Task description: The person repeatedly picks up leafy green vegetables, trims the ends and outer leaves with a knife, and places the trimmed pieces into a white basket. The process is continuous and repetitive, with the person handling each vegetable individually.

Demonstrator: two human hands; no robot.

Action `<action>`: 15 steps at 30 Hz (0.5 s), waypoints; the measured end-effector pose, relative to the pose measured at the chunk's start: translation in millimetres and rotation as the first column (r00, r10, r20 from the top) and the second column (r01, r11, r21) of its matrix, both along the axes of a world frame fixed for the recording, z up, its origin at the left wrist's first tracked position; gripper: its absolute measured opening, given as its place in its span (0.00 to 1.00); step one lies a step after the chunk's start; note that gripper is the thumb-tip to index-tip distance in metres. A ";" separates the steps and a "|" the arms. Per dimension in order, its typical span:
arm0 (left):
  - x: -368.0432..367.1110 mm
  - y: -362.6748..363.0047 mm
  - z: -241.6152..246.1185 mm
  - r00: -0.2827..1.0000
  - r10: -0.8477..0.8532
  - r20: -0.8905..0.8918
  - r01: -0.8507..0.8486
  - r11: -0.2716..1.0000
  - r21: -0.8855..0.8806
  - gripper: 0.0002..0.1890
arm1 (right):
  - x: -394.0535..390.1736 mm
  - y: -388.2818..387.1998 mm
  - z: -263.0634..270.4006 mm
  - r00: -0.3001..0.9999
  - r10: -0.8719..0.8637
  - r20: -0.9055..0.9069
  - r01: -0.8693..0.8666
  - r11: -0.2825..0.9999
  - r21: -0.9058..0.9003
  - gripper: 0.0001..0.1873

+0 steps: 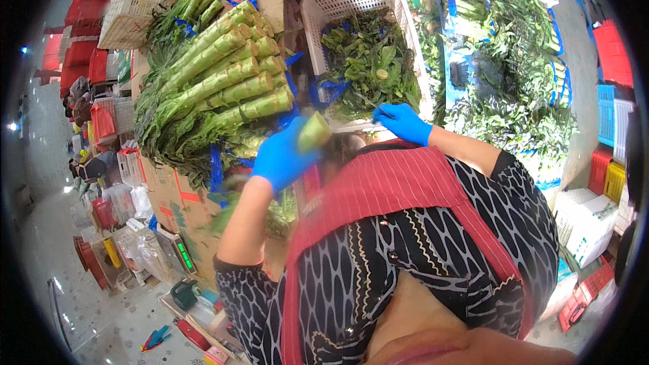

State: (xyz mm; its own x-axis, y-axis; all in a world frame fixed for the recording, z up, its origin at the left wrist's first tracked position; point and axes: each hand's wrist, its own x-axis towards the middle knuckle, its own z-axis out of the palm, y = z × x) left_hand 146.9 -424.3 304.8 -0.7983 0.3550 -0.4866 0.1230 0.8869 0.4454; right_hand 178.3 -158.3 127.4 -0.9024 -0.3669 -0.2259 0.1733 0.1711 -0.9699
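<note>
My left hand point(284, 157), in a blue glove, grips a celtuce stem point(314, 133) with its pale cut end pointing up and right; its leaves blur below my wrist. In my gloved right hand point(405, 122) is a slim knife point(365, 100), its blade pointing up and left over a white plastic crate point(313, 40). Loose green leaves point(370, 61) and a round stem slice point(382, 74) lie in that crate. Left of it, celtuce stems point(228, 73) are stacked with cut ends facing the crate. Blue tape point(216, 167) shows around the stack.
Cardboard point(177, 197) lies under the stack's near side. Leafy bundles with blue bands point(560, 81) fill the right side. A white basket point(137, 5) stands at upper left, near red crates point(81, 56). A device with a green-lit display point(185, 255) sits lower left.
</note>
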 end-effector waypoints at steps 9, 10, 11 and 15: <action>-43.2 -22.6 64.3 0.820 -0.456 -0.346 0.251 0.829 -0.499 0.17 | -76.8 -96.4 158.3 0.965 0.160 0.209 -0.070 0.921 -0.384 0.21; -52.6 -29.0 70.8 0.773 -0.449 -0.448 0.231 0.857 -0.460 0.13 | -88.7 -109.5 165.8 0.981 0.124 0.151 -0.063 0.931 -0.359 0.22; -62.1 -33.2 79.5 0.736 -0.483 -0.474 0.206 0.827 -0.523 0.11 | -102.8 -119.3 173.0 0.992 0.122 0.044 -0.100 0.936 -0.337 0.22; -96.7 -44.8 108.7 0.451 -0.463 -0.763 0.027 0.861 -0.507 0.18 | -144.2 -137.5 198.5 0.981 0.117 -0.154 -0.174 0.879 -0.444 0.20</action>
State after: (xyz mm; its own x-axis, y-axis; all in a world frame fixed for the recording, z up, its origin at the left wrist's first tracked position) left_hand 50.2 -469.1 413.5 -0.7844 0.5746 0.2337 0.4770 0.7996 -0.3649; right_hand 34.1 -295.8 325.9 -0.8402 -0.5325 0.1021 0.0597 -0.2780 -0.9587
